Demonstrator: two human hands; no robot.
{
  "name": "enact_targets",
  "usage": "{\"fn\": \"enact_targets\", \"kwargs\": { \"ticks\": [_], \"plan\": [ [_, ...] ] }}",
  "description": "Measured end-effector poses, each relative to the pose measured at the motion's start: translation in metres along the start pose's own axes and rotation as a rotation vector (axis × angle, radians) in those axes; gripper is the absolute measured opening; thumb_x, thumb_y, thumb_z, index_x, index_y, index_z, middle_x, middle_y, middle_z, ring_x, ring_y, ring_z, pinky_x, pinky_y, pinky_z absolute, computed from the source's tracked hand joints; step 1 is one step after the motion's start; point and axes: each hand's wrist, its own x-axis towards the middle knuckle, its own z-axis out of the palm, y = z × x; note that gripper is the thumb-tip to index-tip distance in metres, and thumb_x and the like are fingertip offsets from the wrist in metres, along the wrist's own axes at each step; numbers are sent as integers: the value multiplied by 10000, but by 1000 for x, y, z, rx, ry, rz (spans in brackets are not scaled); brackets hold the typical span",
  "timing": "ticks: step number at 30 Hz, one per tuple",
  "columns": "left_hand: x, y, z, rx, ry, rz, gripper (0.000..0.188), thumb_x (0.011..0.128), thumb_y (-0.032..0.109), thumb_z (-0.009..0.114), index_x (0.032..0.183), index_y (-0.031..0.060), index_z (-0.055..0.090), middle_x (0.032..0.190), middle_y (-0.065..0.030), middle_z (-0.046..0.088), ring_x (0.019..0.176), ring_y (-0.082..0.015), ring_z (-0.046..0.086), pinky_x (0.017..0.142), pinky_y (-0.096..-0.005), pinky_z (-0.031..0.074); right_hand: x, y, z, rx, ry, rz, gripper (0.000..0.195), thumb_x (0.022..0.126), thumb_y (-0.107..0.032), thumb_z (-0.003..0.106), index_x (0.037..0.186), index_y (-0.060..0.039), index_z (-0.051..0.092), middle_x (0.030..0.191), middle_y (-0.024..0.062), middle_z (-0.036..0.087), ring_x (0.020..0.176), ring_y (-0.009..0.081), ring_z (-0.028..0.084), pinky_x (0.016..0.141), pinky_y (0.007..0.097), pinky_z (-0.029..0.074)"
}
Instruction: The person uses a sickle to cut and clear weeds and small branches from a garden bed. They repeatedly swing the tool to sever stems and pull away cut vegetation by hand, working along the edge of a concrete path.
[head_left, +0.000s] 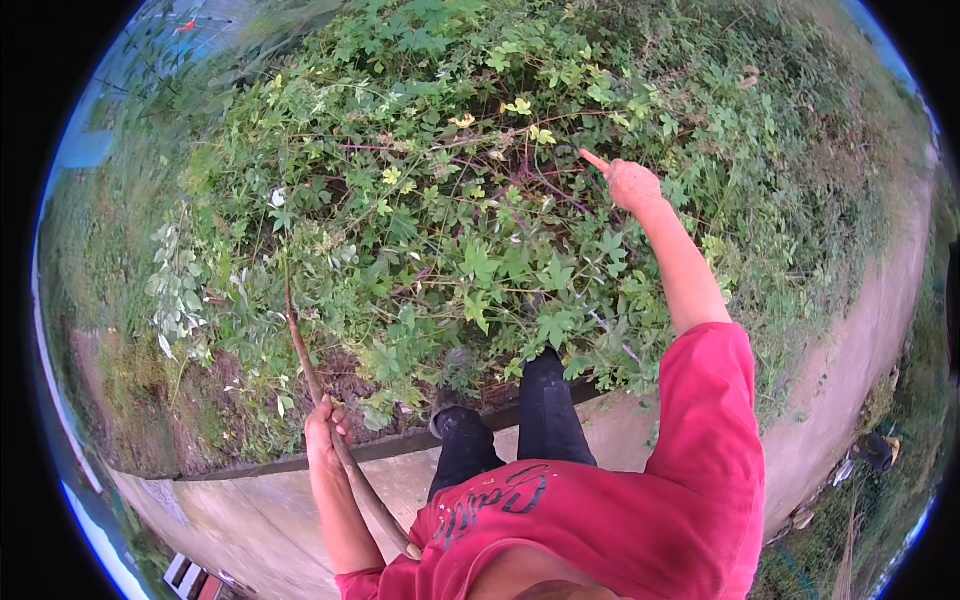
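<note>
My left hand (324, 435) is closed around a long wooden stick (301, 352). The stick's lower end lies against my red shirt, and its upper end runs into the leaves at the left. My right hand (634, 186) is stretched out over the plants, gripping an orange-handled tool (594, 160). A dark curved part shows at the handle's far end, possibly a sickle blade, but leaves partly hide it. Dense green vines with lobed leaves (555, 274) spread in front of me, with reddish-purple stems (517, 176) tangled among them.
My legs (551, 412) stand at a low concrete edge (375, 450), feet partly covered by foliage. A concrete path (247, 517) runs behind me and curves up the right side. Bare soil (349, 379) shows near the stick. A dark item (876, 452) lies beyond the path at right.
</note>
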Motion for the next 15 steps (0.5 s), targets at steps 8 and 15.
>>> {"fn": "enact_targets", "kwargs": {
  "ticks": [8,15],
  "plan": [
    [4,-20,34,83,124,87,191,909,246,484,781,118,423,552,20,399,386,-102,397,340,-228,304,127,-48,67,17,-105,-23,263,873,-157,436,1050,-84,617,1109,113,612,1026,247,592,823,351,493],
    [13,-32,47,113,231,108,188,921,234,468,795,107,411,541,9,388,369,-98,380,316,-220,305,175,-69,127,-80,-248,-75,395,959,-340,345,1059,-81,626,1094,95,625,1004,255,606,820,360,493]
  ]
}}
